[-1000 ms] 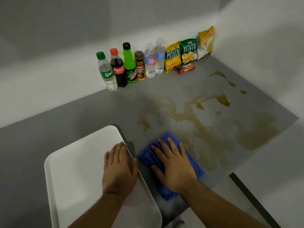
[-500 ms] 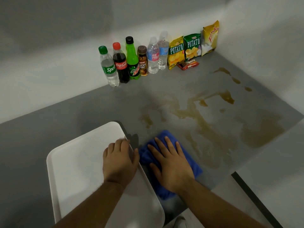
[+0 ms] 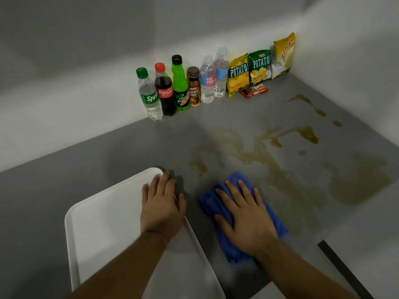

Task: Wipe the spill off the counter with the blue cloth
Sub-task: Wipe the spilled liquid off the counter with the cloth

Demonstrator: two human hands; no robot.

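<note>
Pressing flat with fingers spread, the right hand (image 3: 244, 216) pins the blue cloth (image 3: 274, 221) to the counter (image 3: 64, 190) near its front edge, gripping nothing, likely so the whole palm can push it across the brown spill (image 3: 280, 169) spreading toward the right edge. Open too, the left hand (image 3: 160, 203) rests on the white tray's (image 3: 103, 216) rim, probably steadying it; the tray holds nothing. Capped bottles (image 3: 172, 89) and snack bags (image 3: 259, 65) line the back corner.

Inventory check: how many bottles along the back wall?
6, in one row left to right: Sprite, Coca-Cola, Mountain Dew, Lucky Day, Refresh water, second water bottle slightly behind. None look hidden.
</note>
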